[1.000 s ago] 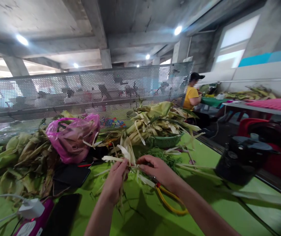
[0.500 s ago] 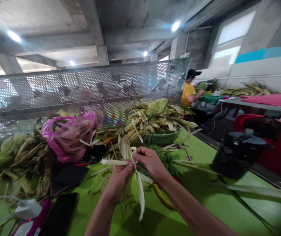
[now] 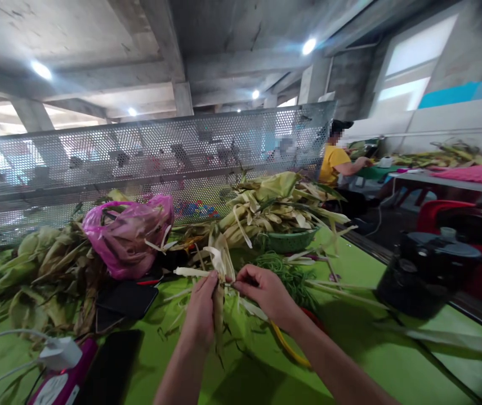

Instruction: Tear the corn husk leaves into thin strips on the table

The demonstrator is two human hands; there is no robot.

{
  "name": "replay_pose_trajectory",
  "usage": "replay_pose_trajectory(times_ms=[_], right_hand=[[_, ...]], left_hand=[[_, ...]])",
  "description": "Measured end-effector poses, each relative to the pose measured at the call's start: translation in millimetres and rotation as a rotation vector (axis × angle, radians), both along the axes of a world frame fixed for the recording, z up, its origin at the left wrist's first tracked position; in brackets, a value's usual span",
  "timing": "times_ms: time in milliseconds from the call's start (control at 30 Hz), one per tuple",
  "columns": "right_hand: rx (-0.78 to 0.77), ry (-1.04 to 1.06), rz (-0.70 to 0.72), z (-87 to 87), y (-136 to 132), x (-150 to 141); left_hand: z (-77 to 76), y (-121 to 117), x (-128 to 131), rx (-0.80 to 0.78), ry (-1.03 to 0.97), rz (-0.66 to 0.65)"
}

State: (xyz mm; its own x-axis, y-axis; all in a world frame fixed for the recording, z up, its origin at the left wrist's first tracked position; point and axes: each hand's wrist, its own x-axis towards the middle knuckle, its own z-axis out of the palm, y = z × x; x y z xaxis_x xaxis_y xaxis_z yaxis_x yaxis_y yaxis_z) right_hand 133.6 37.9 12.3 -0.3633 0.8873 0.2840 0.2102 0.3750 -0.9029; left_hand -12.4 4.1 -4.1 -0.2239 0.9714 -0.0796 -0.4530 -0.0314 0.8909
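Pale corn husk strips fan out above and beside my fingers, with one rolled piece pointing left. My left hand pinches the husk bundle between thumb and fingers, and a husk tail hangs below it. Close by on the right, my right hand is closed, thumb against forefinger, on something thin at the bundle's edge, seemingly a strip or cord. Just behind my right hand lies a heap of thin green strands. A green basket piled with corn husks stands beyond.
On the left are a pink plastic bag, heaped husks, a dark phone and a purple power strip with a charger. A black container stands right. A perforated metal screen rises behind. A person in yellow sits farther off.
The long white strip hanging below my hands is no longer there; a white strip now curls above them. My right hand has shifted slightly down. The view has turned slightly left.
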Motion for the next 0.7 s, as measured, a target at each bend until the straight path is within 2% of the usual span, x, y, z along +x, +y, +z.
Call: replay_pose_trajectory(times_ms=[133,200,267,333,467,600,700], right_hand=[[0.359,-0.141,-0.198,7.8,-8,3],[0.487,-0.207,-0.244,10.9,-15,0],[0.480,-0.281,-0.234,10.0,-21,-5],[0.410,-0.328,-0.213,5.7,-24,-12],[0.333,-0.297,-0.169,-2.0,-21,-22],[0.317,-0.258,-0.098,0.6,-20,-22],[0.323,-0.280,-0.055,3.9,-21,-20]], left_hand=[[-2.0,3,-1,0.035,-0.069,-0.031],[-4.0,4,-2,0.045,-0.051,-0.023],[-5.7,5,-1,0.054,-0.043,-0.017],[-6.0,5,0,0.055,-0.055,-0.018],[-1.5,3,2,0.061,-0.059,-0.043],[3.5,1,-2,0.076,0.041,-0.062],[3.7,2,-5,0.051,0.074,-0.023]])
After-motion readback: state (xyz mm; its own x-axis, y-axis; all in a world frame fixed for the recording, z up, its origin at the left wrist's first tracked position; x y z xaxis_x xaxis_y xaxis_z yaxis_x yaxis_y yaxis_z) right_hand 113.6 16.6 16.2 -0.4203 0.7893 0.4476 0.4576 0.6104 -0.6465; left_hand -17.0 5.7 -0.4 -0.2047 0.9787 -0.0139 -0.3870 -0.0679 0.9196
